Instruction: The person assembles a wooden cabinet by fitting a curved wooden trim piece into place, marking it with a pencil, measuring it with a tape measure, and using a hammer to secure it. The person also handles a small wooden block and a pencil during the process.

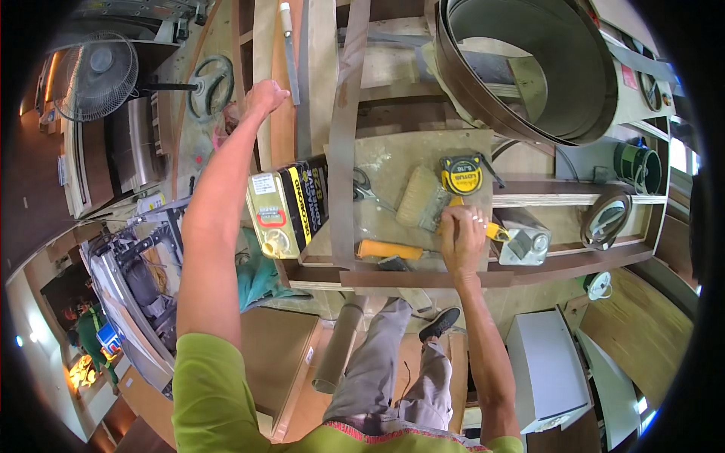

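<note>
My right hand (463, 235) is closed around the yellow handle of a wide paintbrush (418, 198). The brush's pale bristles point left over a stained board (377, 151), and the handle's end sticks out on the hand's right. Just beyond it lies a yellow and black tape measure (461, 174). Scissors (364, 186) and an orange-handled tool (389, 249) rest on the same board. My left hand (264, 100) is stretched far forward, fingers curled closed beside a long brown wood strip (279, 121); anything inside them is hidden. A white-handled long blade (290, 57) lies beside that hand.
A rectangular adhesive tin (283, 211) stands by my left forearm; another metal tin (523, 238) is right of my right hand. A large brown hoop (529, 72) occupies the far right. A fan (98, 75) stands far left. Below the bench are a cardboard tube (340, 343) and a white cabinet (547, 366).
</note>
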`<state>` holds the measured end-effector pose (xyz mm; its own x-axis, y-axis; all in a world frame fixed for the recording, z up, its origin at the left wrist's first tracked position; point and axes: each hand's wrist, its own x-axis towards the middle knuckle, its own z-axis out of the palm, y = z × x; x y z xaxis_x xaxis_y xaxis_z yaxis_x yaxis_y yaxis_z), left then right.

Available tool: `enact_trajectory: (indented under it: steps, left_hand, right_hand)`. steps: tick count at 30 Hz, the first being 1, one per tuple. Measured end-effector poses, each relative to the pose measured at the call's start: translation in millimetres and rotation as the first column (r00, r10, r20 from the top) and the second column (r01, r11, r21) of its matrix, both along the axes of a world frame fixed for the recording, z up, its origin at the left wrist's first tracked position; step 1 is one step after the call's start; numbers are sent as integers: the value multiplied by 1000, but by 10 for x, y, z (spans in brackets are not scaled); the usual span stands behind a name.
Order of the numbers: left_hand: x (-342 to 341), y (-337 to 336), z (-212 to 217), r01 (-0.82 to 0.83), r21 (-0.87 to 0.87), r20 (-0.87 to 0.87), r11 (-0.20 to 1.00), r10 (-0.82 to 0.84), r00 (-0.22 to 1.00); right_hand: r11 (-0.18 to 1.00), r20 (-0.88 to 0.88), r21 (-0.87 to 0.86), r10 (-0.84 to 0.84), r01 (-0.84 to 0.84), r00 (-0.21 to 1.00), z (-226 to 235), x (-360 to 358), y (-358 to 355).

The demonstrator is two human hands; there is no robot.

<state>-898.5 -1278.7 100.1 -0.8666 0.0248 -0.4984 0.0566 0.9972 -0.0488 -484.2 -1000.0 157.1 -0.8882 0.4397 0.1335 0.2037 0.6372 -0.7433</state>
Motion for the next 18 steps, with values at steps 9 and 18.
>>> enact_trajectory:
  steps: [9,18]
  left_hand:
    - [-204,-110,-734,-72,125,-142,990,89,986]
    - [-569,-316,-1171,-184,265,173,947,141,975]
  right_hand:
    - [948,34,307,72,-79,997,-263,-2,-99]
    - [919,27,387,64,-70,998,-291,-21,-82]
